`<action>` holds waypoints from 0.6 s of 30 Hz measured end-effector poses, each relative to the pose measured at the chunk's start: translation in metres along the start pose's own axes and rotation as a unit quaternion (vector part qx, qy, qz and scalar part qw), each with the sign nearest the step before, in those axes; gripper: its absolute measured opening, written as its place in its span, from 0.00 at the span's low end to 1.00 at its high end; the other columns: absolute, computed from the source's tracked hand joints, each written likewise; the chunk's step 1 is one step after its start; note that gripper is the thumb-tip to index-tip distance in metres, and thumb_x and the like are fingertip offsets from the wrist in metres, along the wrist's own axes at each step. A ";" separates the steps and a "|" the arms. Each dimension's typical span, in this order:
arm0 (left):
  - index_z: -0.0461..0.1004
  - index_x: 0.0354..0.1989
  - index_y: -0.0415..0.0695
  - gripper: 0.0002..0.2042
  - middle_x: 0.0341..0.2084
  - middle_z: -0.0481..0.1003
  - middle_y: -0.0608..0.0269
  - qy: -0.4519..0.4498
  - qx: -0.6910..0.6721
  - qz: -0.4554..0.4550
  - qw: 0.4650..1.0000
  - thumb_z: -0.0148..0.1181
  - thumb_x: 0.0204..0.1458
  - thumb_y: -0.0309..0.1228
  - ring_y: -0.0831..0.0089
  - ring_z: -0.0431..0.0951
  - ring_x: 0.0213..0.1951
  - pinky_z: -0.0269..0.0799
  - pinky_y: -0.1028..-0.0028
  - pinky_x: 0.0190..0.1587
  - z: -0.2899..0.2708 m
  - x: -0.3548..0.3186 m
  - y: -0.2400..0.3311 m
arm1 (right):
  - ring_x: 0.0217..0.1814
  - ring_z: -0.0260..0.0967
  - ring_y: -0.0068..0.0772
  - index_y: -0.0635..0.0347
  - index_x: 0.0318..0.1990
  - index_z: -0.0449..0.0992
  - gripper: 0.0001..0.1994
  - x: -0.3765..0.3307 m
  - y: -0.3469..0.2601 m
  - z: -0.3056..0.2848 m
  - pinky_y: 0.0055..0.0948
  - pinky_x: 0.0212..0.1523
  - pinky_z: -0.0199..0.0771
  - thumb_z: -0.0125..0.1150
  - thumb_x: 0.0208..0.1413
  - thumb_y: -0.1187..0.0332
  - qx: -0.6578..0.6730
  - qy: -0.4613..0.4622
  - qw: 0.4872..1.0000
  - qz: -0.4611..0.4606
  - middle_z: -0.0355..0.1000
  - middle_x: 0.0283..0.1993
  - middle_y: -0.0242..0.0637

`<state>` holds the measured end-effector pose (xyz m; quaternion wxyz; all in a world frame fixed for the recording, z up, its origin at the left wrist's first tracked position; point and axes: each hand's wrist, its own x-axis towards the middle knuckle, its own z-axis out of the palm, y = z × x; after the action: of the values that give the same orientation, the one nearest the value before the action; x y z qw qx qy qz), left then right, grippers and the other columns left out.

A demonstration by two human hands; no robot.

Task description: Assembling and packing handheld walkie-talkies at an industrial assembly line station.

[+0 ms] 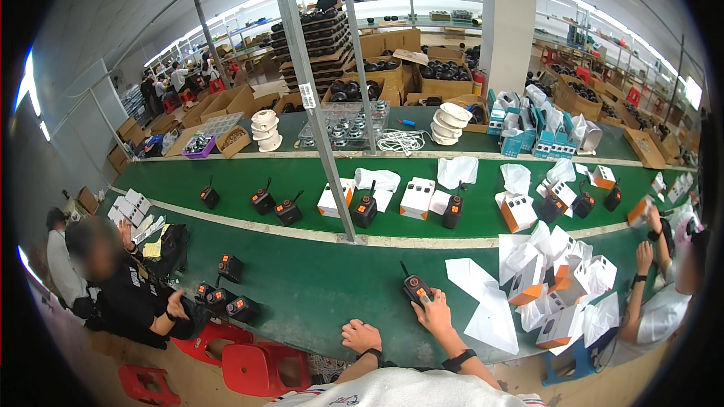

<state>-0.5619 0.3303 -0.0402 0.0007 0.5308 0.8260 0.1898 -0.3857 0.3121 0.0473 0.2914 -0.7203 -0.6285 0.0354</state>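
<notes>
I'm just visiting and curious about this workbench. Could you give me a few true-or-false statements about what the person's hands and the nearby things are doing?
1. The right hand holds a black handheld radio with orange buttons. True.
2. The left hand holds a white box. False: it rests empty on the table edge.
3. The table is green. True.
4. The stools at the lower left are blue. False: they are red.

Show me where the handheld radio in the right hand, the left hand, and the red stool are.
handheld radio point(414, 287), head view, orange-buttoned front.
left hand point(360, 335), head view, back of hand.
red stool point(265, 368), head view, seat top.
</notes>
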 end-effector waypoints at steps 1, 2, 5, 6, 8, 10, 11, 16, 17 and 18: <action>0.65 0.32 0.50 0.07 0.36 0.65 0.62 0.001 -0.003 0.000 1.000 0.51 0.43 0.32 0.61 0.65 0.40 0.58 0.61 0.38 0.000 0.000 0.000 | 0.47 0.64 0.52 0.59 0.36 0.75 0.13 0.000 0.000 0.000 0.41 0.38 0.75 0.61 0.49 0.59 0.000 0.003 1.000 -0.001 0.63 0.47 0.53; 0.65 0.32 0.50 0.07 0.36 0.65 0.62 0.000 -0.003 0.000 1.000 0.51 0.43 0.32 0.61 0.65 0.40 0.58 0.61 0.38 -0.001 -0.001 0.000 | 0.47 0.64 0.52 0.59 0.36 0.75 0.13 -0.001 0.000 0.000 0.41 0.38 0.75 0.61 0.49 0.59 0.000 0.005 1.000 -0.003 0.63 0.47 0.53; 0.65 0.32 0.50 0.07 0.35 0.65 0.62 -0.009 0.005 -0.002 1.000 0.52 0.43 0.33 0.61 0.65 0.40 0.58 0.61 0.38 -0.004 -0.001 0.002 | 0.47 0.64 0.53 0.60 0.38 0.74 0.14 -0.001 0.000 -0.001 0.43 0.38 0.74 0.62 0.49 0.60 0.006 0.014 1.000 -0.008 0.63 0.47 0.52; 0.65 0.32 0.50 0.07 0.35 0.64 0.61 -0.008 0.005 -0.001 1.000 0.51 0.43 0.33 0.61 0.65 0.40 0.58 0.61 0.38 -0.004 0.000 0.002 | 0.47 0.64 0.53 0.60 0.38 0.74 0.14 0.000 0.000 -0.001 0.43 0.38 0.74 0.62 0.49 0.60 0.007 0.013 1.000 -0.008 0.63 0.47 0.52; 0.65 0.32 0.50 0.07 0.35 0.64 0.61 -0.008 0.005 0.000 1.000 0.51 0.44 0.33 0.61 0.65 0.40 0.58 0.61 0.38 -0.004 0.000 0.003 | 0.47 0.64 0.53 0.60 0.38 0.73 0.14 0.001 0.000 -0.001 0.43 0.37 0.74 0.63 0.49 0.60 0.009 0.013 1.000 -0.007 0.63 0.46 0.52; 0.65 0.32 0.50 0.07 0.35 0.64 0.61 -0.004 0.001 0.000 1.000 0.51 0.44 0.32 0.61 0.65 0.41 0.57 0.61 0.39 -0.003 0.001 0.004 | 0.47 0.64 0.53 0.60 0.37 0.73 0.14 0.003 -0.001 -0.002 0.43 0.37 0.73 0.63 0.49 0.60 0.008 0.012 1.000 -0.003 0.63 0.46 0.52; 0.65 0.32 0.50 0.07 0.35 0.64 0.61 -0.004 0.000 0.001 1.000 0.51 0.44 0.32 0.61 0.65 0.41 0.57 0.61 0.39 -0.002 0.003 0.005 | 0.47 0.64 0.53 0.60 0.37 0.73 0.14 0.005 -0.001 -0.003 0.43 0.37 0.73 0.63 0.49 0.60 0.007 0.011 1.000 -0.001 0.63 0.46 0.52; 0.65 0.33 0.50 0.07 0.36 0.65 0.61 -0.014 -0.007 0.002 1.000 0.51 0.44 0.32 0.61 0.65 0.41 0.58 0.61 0.39 -0.005 0.004 0.010 | 0.46 0.64 0.52 0.59 0.37 0.73 0.14 0.006 0.002 -0.002 0.43 0.36 0.74 0.63 0.49 0.59 0.001 0.015 1.000 -0.001 0.63 0.46 0.51; 0.65 0.33 0.50 0.07 0.36 0.65 0.61 -0.013 -0.009 0.004 1.000 0.51 0.44 0.32 0.61 0.65 0.41 0.58 0.61 0.39 -0.005 0.005 0.011 | 0.46 0.64 0.52 0.59 0.37 0.73 0.14 0.006 0.002 -0.004 0.43 0.36 0.74 0.63 0.49 0.59 0.001 0.019 1.000 -0.002 0.63 0.46 0.51; 0.66 0.33 0.50 0.07 0.36 0.65 0.61 -0.015 -0.005 0.001 1.000 0.51 0.44 0.32 0.61 0.65 0.41 0.58 0.61 0.39 -0.004 0.004 0.008 | 0.46 0.64 0.52 0.59 0.37 0.73 0.14 0.006 0.002 -0.002 0.43 0.36 0.74 0.63 0.49 0.59 0.002 0.014 1.000 -0.002 0.63 0.46 0.51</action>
<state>-0.5573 0.3353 -0.0334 0.0151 0.5347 0.8242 0.1862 -0.3821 0.3168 0.0498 0.3015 -0.7188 -0.6259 0.0254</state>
